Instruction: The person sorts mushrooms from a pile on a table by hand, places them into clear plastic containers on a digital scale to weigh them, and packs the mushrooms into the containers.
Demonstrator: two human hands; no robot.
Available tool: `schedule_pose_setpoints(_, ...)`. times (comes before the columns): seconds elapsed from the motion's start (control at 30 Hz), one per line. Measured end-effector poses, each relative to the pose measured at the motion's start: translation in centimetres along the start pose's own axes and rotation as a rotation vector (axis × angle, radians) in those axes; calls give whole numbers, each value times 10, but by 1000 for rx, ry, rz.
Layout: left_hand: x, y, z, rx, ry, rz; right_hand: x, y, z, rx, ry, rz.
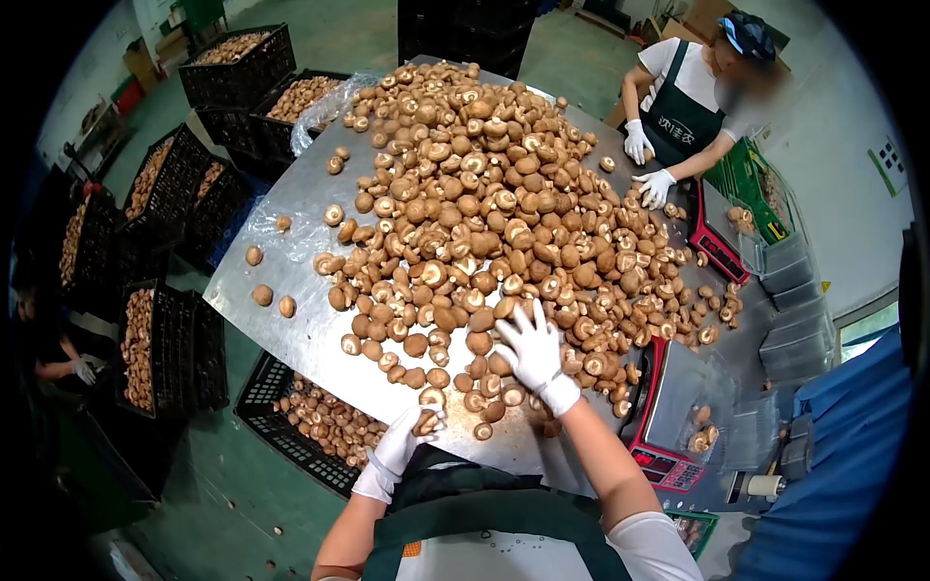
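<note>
Brown mushrooms [523, 184] lie in a large heap on a metal table [281, 339]. My left hand [394, 448], in a white glove, is at the table's near edge with its fingers closed round a mushroom [424, 422]. Farther right, my right hand [532, 351], gloved too, lies over the near side of the heap with its fingers spread. Several loose mushrooms sit between the two hands. A red scale [668, 472] bearing a clear plastic tray with a few mushrooms stands right of my right hand.
Across the table a co-worker [678, 107] in white gloves reaches to the heap beside a second red scale [715, 237]. Clear trays [796, 334] are stacked at the right. Black crates [242, 77] of mushrooms stand left; another crate [262, 392] sits below the near edge.
</note>
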State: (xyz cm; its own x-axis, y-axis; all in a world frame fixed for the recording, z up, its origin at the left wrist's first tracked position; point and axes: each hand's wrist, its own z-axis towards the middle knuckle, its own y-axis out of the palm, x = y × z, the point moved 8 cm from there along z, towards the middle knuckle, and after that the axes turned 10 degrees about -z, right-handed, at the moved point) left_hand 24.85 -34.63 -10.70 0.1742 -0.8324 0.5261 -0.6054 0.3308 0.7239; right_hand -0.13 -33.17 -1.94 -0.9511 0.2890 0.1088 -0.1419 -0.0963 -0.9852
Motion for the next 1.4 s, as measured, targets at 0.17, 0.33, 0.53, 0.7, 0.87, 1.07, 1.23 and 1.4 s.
schedule_pose_setpoints(0.17,0,21,0,-23,-13,-94,-22,4,-54,-10,-35,241)
schedule_pose_setpoints(0.33,10,45,8,-117,-91,-330,-25,-6,-82,5,-107,327)
schedule_pose_setpoints(0.53,12,51,11,-133,-49,-343,14,-17,-75,103,96,548)
schedule_pose_setpoints(0.7,2,39,14,-43,-73,-313,31,-32,-31,194,219,611)
schedule_pose_setpoints(0.87,5,34,18,-18,-15,-272,-17,27,21,-59,49,-43)
schedule_pose_setpoints(1.07,58,-19,-32,264,249,-145,-7,-20,3,-110,-60,711)
schedule_pose_setpoints(1.23,105,-62,-87,755,666,1087,40,-31,-20,-184,385,1726)
schedule_pose_setpoints(1.4,110,29,-30,432,789,1221,-28,-17,-24,-100,-38,250)
